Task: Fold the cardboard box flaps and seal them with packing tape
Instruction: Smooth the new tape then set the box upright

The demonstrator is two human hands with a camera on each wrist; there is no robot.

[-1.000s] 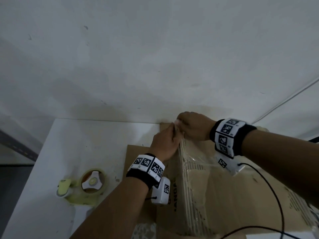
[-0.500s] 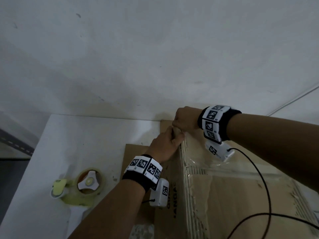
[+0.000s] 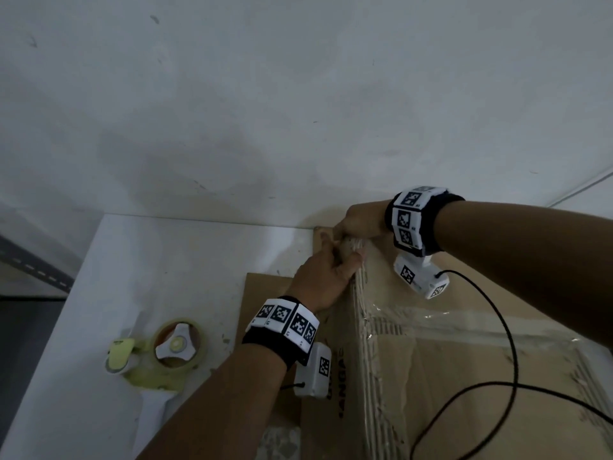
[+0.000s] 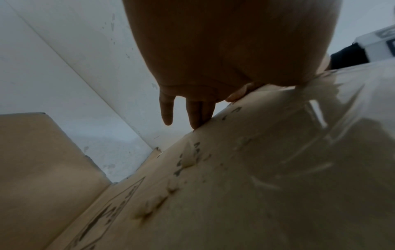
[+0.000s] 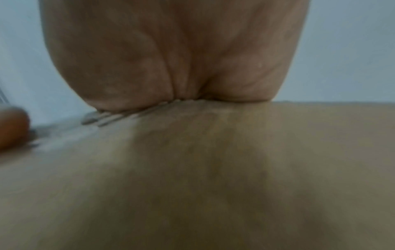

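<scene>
A brown cardboard box point(image 3: 464, 376) fills the lower right, its flaps folded flat under strips of clear tape point(image 3: 431, 322). My left hand point(image 3: 328, 277) is at the box's far left corner. Its fingers point(image 4: 188, 111) point straight down the side wall point(image 4: 235, 186) and its thumb lies on the top edge. My right hand point(image 3: 360, 224) reaches over the far edge at the same corner. The heel of its palm point(image 5: 171, 59) rests on the box top point(image 5: 213, 169), and its fingertips are hidden behind the edge. A yellow tape dispenser point(image 3: 166, 353) lies to the left.
The box stands on a white table point(image 3: 149, 260) pushed against a white wall. A flat cardboard sheet point(image 3: 265, 293) lies beside the box on the left. A black cable point(image 3: 507, 343) from the right wrist loops across the box top.
My right hand has slid from the corner, where it met the left hand, to farther over the far edge. The left hand stays at the corner.
</scene>
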